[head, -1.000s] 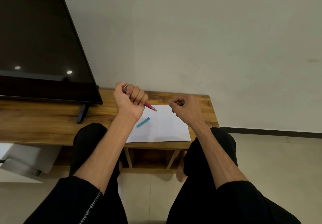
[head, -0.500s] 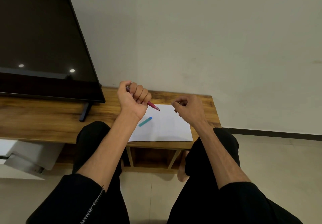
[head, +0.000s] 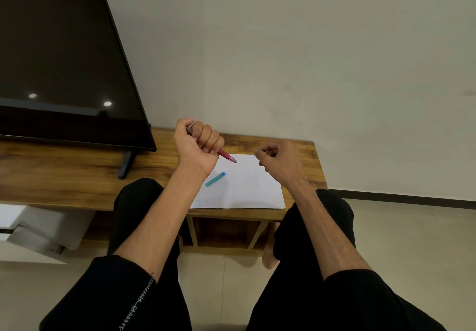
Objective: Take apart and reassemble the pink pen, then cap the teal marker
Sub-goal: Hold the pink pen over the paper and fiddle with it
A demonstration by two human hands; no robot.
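Pink pen (head: 226, 156) fisted in left hand (head: 197, 145); right hand (head: 279, 160) curled, perhaps pinching something small.

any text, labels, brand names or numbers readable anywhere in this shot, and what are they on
Nothing here reads as text.
Black sleeve on the left arm: white marks along its edge, too small and blurred to tell whether they are lettering.
Pink pen, gripped in the left hand: no print visible.
Teal marker piece: no label visible.
White sheet of paper: blank.
Black television screen: no logo visible, only light reflections.
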